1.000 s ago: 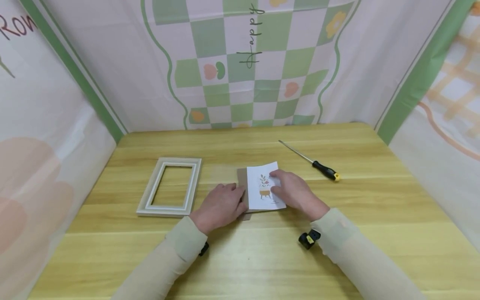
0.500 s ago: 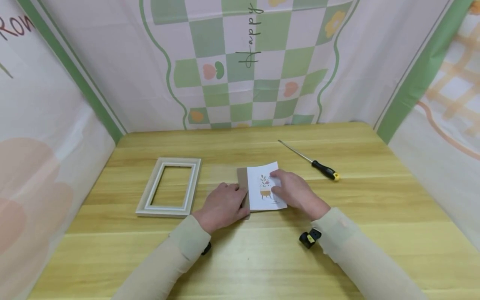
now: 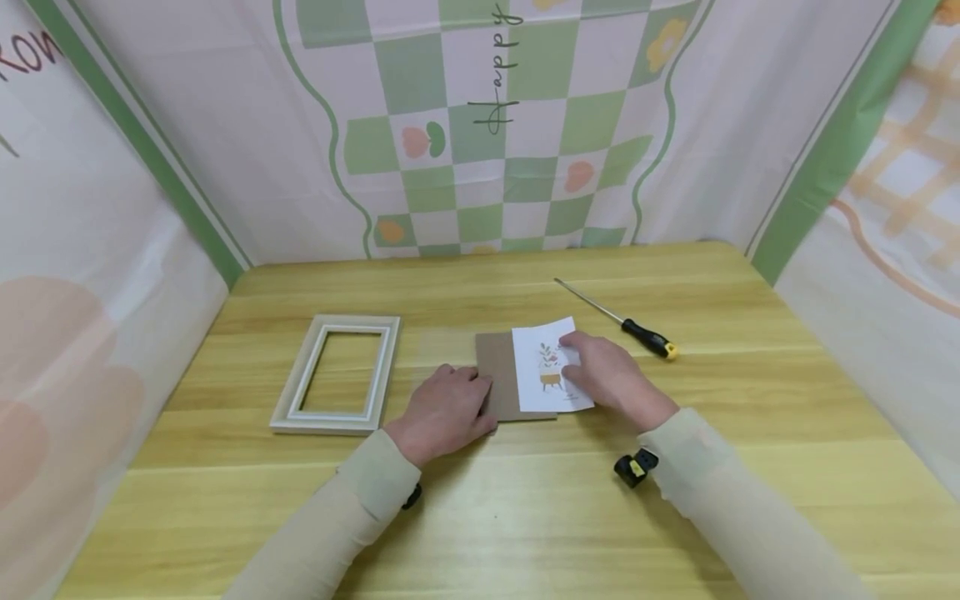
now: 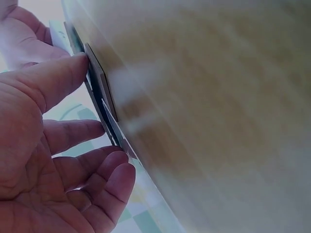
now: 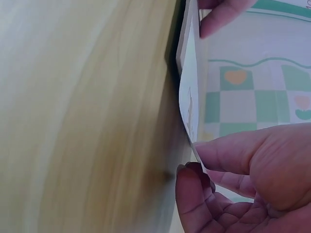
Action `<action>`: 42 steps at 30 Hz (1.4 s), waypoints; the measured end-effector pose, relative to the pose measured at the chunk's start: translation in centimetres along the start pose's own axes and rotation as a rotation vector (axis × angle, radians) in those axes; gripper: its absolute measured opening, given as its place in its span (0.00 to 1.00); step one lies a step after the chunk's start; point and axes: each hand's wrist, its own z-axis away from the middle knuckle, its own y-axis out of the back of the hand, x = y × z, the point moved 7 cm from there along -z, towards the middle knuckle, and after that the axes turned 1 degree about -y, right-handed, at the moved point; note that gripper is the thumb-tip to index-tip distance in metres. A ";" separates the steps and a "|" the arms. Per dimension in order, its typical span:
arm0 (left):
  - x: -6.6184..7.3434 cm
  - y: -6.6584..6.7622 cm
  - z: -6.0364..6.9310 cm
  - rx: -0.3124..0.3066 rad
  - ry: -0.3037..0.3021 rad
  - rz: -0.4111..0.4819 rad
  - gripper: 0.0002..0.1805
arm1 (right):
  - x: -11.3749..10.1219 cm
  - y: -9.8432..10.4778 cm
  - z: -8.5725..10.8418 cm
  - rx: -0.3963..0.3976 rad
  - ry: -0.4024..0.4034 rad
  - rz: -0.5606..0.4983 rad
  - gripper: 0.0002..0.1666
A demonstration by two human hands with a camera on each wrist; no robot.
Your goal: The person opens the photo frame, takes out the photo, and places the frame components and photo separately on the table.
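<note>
A white card (image 3: 534, 392) printed with a potted plant lies partly over a brown board (image 3: 497, 354), set off to the right of it. My right hand (image 3: 609, 377) pinches the card's right edge between thumb and fingers; the right wrist view shows the card (image 5: 188, 92) bowed and lifted at that edge. At the board's left edge, my left hand (image 3: 444, 414) holds it with thumb and fingertips. The left wrist view shows the board (image 4: 99, 92) nearly edge-on, a smaller flat piece (image 4: 103, 80) beneath it and the left thumb (image 4: 73, 68) against its edge.
A cream picture frame (image 3: 290, 379) with an open middle lies on the wooden table (image 3: 480, 517) left of the hands. A screwdriver (image 3: 647, 337) with a black and yellow handle lies at the back right. Patterned cloth (image 3: 480, 167) walls the back and sides.
The right hand has drawn the card to the right, so more of the brown board shows. The left hand has shifted slightly right since the first frame and stays at the board's edge.
</note>
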 end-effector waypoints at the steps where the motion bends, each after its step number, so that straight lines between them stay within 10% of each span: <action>1: 0.0 0.0 0.0 -0.003 0.002 0.001 0.21 | 0.2 0.1 0.0 0.002 0.000 0.006 0.32; 24: -0.1 0.0 0.1 0.006 0.012 -0.011 0.21 | 4.5 2.2 1.0 0.016 -0.069 0.103 0.35; 42: -0.1 0.1 0.2 0.000 0.029 0.009 0.20 | 3.7 2.3 1.7 0.094 -0.091 0.219 0.36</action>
